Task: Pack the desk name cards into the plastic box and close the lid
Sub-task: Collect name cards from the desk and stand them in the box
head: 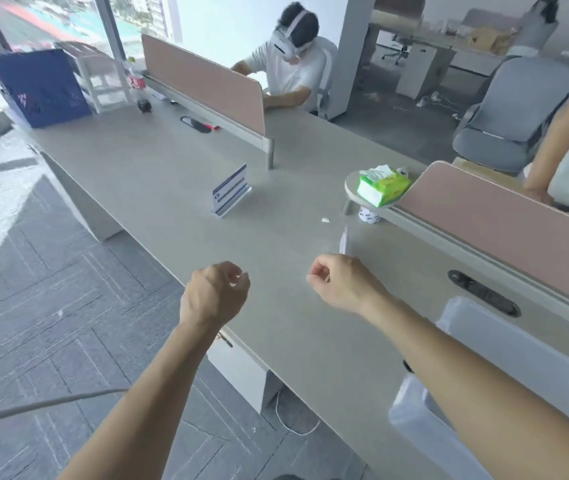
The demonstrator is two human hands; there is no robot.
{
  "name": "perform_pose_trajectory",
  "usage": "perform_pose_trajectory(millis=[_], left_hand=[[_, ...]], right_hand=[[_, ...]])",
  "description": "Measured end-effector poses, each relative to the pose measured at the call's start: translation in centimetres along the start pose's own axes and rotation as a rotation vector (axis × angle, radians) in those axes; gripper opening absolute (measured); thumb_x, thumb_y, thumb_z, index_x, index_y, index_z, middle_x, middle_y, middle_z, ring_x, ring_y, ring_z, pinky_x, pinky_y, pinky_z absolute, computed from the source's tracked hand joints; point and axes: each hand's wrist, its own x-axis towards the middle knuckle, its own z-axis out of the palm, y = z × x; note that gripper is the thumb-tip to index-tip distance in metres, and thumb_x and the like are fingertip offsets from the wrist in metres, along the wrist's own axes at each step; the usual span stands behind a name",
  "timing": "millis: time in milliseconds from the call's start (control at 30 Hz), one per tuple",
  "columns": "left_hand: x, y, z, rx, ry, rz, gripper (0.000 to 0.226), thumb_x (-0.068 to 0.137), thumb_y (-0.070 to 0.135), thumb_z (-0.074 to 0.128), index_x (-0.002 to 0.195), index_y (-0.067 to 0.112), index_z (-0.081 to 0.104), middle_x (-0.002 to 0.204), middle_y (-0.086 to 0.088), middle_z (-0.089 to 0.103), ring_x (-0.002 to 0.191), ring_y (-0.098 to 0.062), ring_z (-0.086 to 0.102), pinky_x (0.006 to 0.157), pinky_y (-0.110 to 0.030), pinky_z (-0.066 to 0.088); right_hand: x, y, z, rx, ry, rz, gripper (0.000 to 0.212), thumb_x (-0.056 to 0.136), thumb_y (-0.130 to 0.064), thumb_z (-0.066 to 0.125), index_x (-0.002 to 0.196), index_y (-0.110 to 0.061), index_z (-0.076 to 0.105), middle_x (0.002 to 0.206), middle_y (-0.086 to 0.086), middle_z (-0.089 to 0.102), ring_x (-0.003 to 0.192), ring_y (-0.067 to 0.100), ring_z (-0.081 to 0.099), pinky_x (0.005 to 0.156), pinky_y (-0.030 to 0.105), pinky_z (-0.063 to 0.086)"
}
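A desk name card [230, 190], a clear stand with a white and blue insert, stands upright on the grey desk [158, 174] well beyond my hands. A second clear card [344, 240] shows edge-on just past my right hand [340, 284]; I cannot tell whether they touch. That hand's fingers are curled closed, with nothing visible inside. My left hand [214, 293] hovers over the desk's near edge, also loosely fisted and holding nothing. A translucent plastic box [504, 344] sits at the right, partly hidden under my right forearm.
A green tissue pack [382, 186] rests on a small round shelf beside a pink divider [504, 230]. A cable grommet [484, 293] lies near the box. Another pink divider [203, 83] and a blue crate [39, 86] stand farther back. Two other people are at the desk's far side.
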Motion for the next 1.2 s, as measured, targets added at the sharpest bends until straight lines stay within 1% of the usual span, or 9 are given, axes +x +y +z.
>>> perform_pose_trajectory(millis=[200,333,400,567,667,800,967,1100,1200], left_hand=[[6.8,-5.6,-5.3,-0.062,0.04,-0.108,0.025,0.085,0.039,0.059,0.102,0.025,0.073,0.102,0.006,0.074,0.095,-0.024,0.068,0.087,-0.038,0.055],[12.0,-7.8,-6.9,-0.066,-0.017,-0.156,0.027,0.086,0.035,0.059,0.106,0.023,0.073,0.104,0.003,0.074,0.098,-0.022,0.067,0.087,-0.033,0.054],[15.0,-8.9,-7.8,-0.046,-0.06,-0.199,0.027,0.088,0.032,0.059,0.108,0.022,0.072,0.106,0.002,0.073,0.099,-0.02,0.066,0.083,-0.029,0.051],[22.9,-10.2,-8.3,0.049,-0.114,-0.225,0.027,0.089,0.034,0.058,0.11,0.023,0.071,0.107,0.003,0.073,0.097,-0.019,0.066,0.083,-0.028,0.052],[27.9,-9.9,-6.9,0.025,-0.151,-0.196,0.03,0.09,0.035,0.058,0.115,0.022,0.068,0.111,0.002,0.073,0.1,-0.02,0.067,0.084,-0.027,0.052],[34.2,-9.9,-2.8,-0.029,-0.174,-0.183,0.037,0.089,0.038,0.06,0.122,0.023,0.062,0.11,0.003,0.073,0.108,-0.023,0.064,0.09,-0.032,0.051],[42.2,-10.6,3.2,0.016,-0.29,-0.078,0.059,0.091,0.044,0.057,0.142,0.017,0.043,0.131,-0.01,0.056,0.12,-0.031,0.055,0.095,-0.04,0.046],[47.0,-10.5,6.9,-0.002,-0.433,-0.061,0.072,0.092,0.049,0.057,0.149,0.016,0.03,0.139,-0.011,0.048,0.127,-0.032,0.048,0.097,-0.04,0.042],[49.3,-10.5,9.3,-0.038,-0.514,-0.041,0.063,0.094,0.043,0.057,0.149,0.021,0.034,0.137,-0.008,0.052,0.124,-0.029,0.052,0.096,-0.039,0.045]], right_hand=[[6.0,-6.3,2.6,-0.012,-0.013,-0.031,0.018,0.089,-0.034,0.058,0.093,-0.02,0.068,0.091,-0.005,0.071,0.085,0.017,0.064,0.072,0.026,0.048],[12.1,-8.5,3.9,-0.014,-0.023,-0.06,0.014,0.087,-0.036,0.059,0.087,-0.023,0.065,0.088,-0.006,0.07,0.083,0.017,0.065,0.075,0.028,0.052],[15.7,-9.0,4.5,-0.012,-0.03,-0.075,0.013,0.086,-0.037,0.058,0.085,-0.025,0.064,0.089,-0.006,0.07,0.083,0.018,0.065,0.075,0.03,0.054],[25.4,-9.7,5.8,-0.037,-0.01,-0.1,0.015,0.086,-0.035,0.057,0.089,-0.023,0.064,0.094,-0.002,0.071,0.087,0.023,0.065,0.076,0.031,0.054],[30.5,-10.1,6.3,-0.078,-0.016,-0.086,0.017,0.088,-0.033,0.056,0.094,-0.02,0.065,0.099,0.002,0.07,0.089,0.025,0.064,0.076,0.032,0.053],[37.4,-10.3,7.7,-0.201,-0.062,-0.07,0.019,0.089,-0.034,0.056,0.1,-0.02,0.062,0.106,0.002,0.067,0.094,0.026,0.062,0.078,0.032,0.05],[45.0,-10.4,9.8,-0.356,-0.092,-0.017,0.034,0.093,-0.033,0.053,0.123,-0.018,0.048,0.124,0.005,0.054,0.108,0.034,0.058,0.087,0.043,0.05],[49.5,-10.3,11.1,-0.401,-0.178,0.064,0.045,0.094,-0.039,0.054,0.134,-0.024,0.041,0.129,0.004,0.045,0.113,0.034,0.057,0.087,0.043,0.047],[52.5,-10.1,11.6,-0.376,-0.22,0.116,0.05,0.092,-0.042,0.057,0.138,-0.028,0.041,0.132,0.003,0.041,0.118,0.03,0.054,0.091,0.041,0.044]])
